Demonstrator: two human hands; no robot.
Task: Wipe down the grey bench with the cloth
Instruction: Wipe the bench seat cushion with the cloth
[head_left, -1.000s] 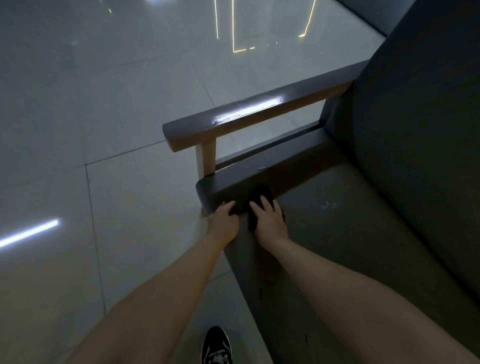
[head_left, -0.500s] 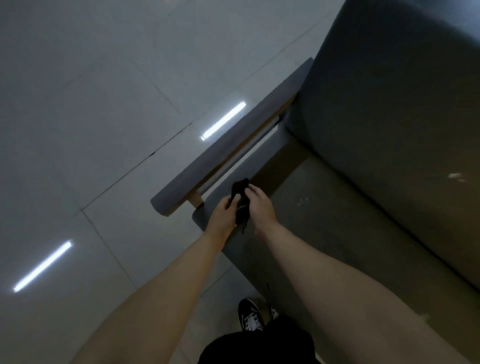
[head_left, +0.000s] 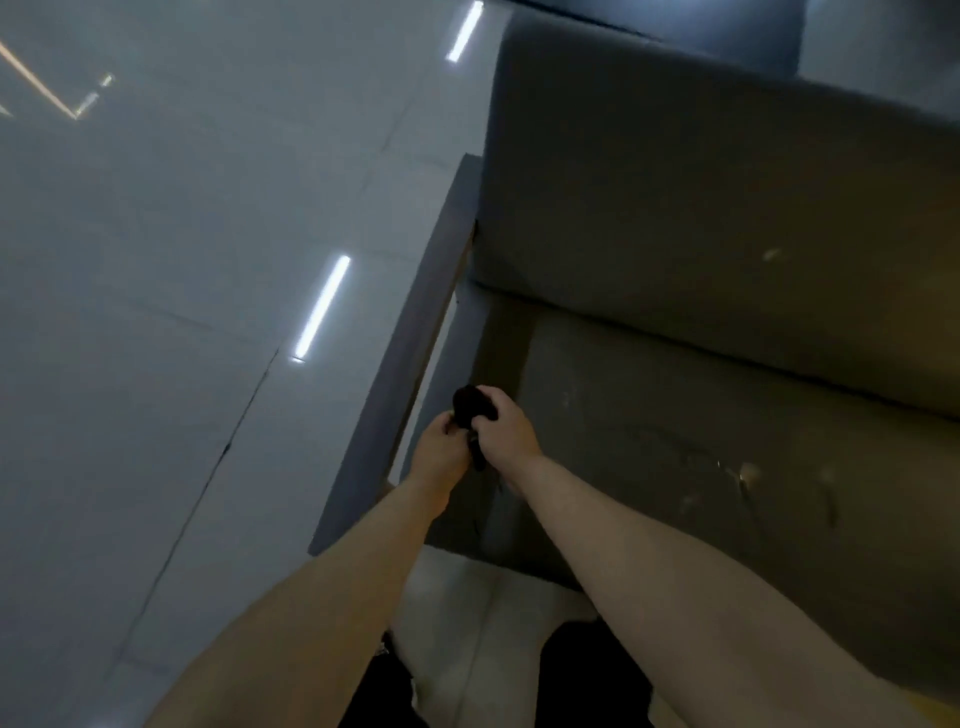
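Head view shows your two hands meeting over the near end of the bench (head_left: 675, 415), just beside the armrest (head_left: 415, 332), on its seat side. Between them is the cloth (head_left: 470, 408), a small dark wad. Your right hand (head_left: 506, 434) curls over its top, and your left hand (head_left: 441, 454) pinches the lower part, where a loose tail hangs down. Both hands are closed on it. Whether the cloth touches the seat is hard to tell; it looks to be just above it.

Expect the cloth to be light, soft and limp. It cannot break and needs little grip, but as a tight ball it probably meets the bench with only a small patch. You would likely do better to shake it open or fold it flat, then lay your right palm on top with fingers spread, so that pressure carries it and it does not roll up under you. The seat looks smooth, so the cloth should slide easily.

Pale smudges (head_left: 743, 475) lie on the seat well away from the armrest, further along the bench. These probably need firmer rubbing, so hold the cloth by its middle there, not by the tail.
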